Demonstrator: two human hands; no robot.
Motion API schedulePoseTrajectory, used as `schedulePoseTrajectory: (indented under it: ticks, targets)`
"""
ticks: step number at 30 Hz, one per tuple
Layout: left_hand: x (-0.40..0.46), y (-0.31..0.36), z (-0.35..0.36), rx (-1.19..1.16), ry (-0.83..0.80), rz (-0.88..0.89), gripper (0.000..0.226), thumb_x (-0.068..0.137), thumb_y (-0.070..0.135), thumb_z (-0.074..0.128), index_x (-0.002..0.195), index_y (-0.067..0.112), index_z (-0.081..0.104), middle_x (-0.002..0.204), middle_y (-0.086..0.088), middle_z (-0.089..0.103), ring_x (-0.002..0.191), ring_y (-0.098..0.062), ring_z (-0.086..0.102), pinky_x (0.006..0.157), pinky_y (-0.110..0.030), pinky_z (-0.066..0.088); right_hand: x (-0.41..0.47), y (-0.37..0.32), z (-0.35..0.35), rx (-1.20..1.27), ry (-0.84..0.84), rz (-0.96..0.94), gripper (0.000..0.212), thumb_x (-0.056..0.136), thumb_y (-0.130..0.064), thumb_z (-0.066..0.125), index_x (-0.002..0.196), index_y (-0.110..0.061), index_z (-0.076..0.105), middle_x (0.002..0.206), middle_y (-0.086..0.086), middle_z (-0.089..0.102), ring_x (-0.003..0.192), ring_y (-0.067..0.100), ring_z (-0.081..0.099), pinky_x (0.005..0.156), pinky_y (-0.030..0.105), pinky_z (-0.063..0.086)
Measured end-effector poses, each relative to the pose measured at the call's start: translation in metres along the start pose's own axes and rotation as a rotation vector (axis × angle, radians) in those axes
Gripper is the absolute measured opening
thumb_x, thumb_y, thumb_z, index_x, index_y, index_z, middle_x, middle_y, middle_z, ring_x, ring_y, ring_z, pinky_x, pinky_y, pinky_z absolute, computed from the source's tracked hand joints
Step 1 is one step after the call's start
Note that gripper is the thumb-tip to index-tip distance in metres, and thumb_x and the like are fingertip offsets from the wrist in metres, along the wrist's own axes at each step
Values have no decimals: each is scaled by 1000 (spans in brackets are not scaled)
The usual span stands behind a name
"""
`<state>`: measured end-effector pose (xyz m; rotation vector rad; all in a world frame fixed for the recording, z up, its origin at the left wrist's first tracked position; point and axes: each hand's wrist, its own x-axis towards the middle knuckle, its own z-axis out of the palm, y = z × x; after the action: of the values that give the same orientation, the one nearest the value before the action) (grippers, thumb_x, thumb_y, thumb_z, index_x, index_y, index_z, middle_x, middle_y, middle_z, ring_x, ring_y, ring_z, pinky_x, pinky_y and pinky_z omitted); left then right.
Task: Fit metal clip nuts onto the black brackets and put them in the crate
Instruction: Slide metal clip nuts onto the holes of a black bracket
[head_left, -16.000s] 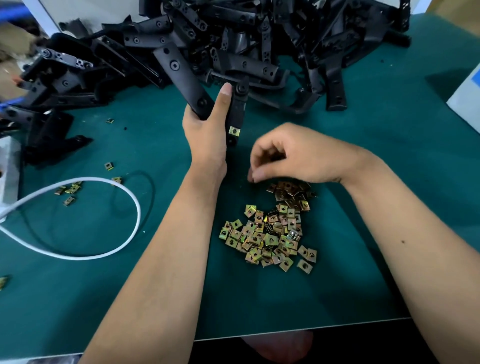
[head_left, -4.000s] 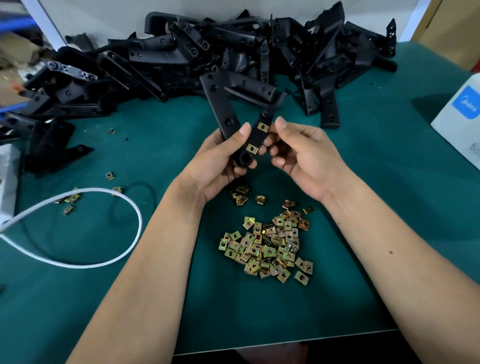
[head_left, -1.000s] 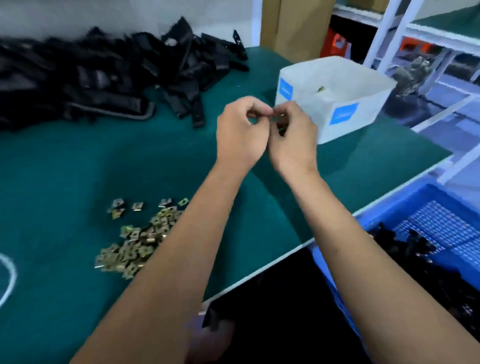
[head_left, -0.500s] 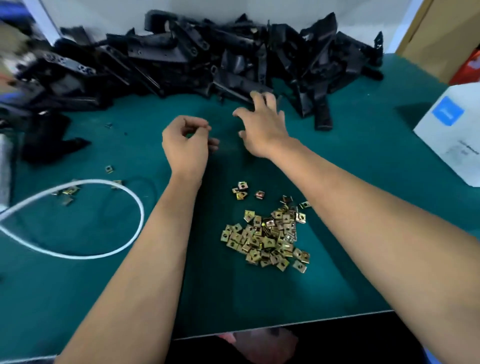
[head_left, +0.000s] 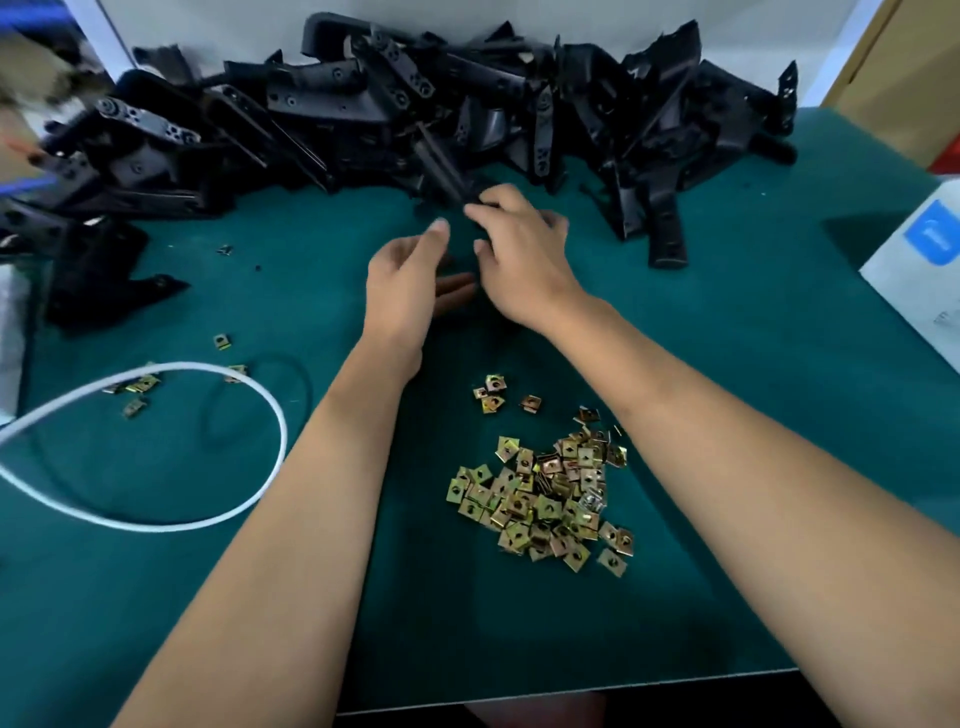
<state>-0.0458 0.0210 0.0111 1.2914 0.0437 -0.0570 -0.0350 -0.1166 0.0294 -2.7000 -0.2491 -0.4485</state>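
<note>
As pictured at the pile's edge:
Right hand: a black bracket is gripped.
Left hand: held open alongside.
Clip nuts: heaped between forearms.

Brackets heaped at table's far edge, clip nuts nearer — cable left, box right

both forearms reach forward, left hand loosely open, right hand curled, fingers bent down.
</note>
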Motion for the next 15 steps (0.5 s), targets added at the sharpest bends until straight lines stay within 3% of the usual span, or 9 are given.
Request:
schedulePoseTrajectory:
  ticks: [2,4,7,10,12,15]
  targets:
    - [-1,3,0,-82,-93,-37,41,100,48,58,120,12,64,123,-16,71,107,-26,74,91,-42,61,-12,-12,-7,202,-54,-87,41,102,-4,50,142,-9,60,149,4,51,137,21,49,118,38,34]
    - [-1,5,0,-73,-29,-14,50,102,48,56,123,3,62,118,-17,73,108,-27,73,93,-43,60,-24,-21,-16,389,-125,-143,39,98,5,50,129,-7,70,140,4,63,132,17,56,115,30,40]
    - [-2,6,-2,-72,179,81,19,104,25,60,104,6,58,93,-9,72,89,-24,71,89,-43,61,-41,-25,-31,586,-84,-122,35,94,11,52,108,-6,79,124,4,73,121,10,64,105,29,51]
    - [-2,8,-6,-66,324,195,5,104,13,56,100,11,57,90,-8,73,84,-26,72,90,-49,59,-57,-16,-45,547,-29,-144,20,92,-3,66,98,-15,81,100,-8,77,96,-2,68,80,12,50]
    - [0,8,-10,-86,406,246,7,104,18,55,98,16,57,95,-9,72,92,-26,73,94,-49,59,-66,-6,-51,448,-201,-162,8,90,-15,76,95,-19,81,90,-13,74,84,-2,66,75,12,48]
    - [4,7,-18,-105,409,284,2,103,18,57,104,18,57,101,-7,65,99,-18,67,102,-50,54,-74,4,-48,286,-478,-151,16,85,-31,84,99,-26,79,96,-10,67,81,5,61,75,21,49]
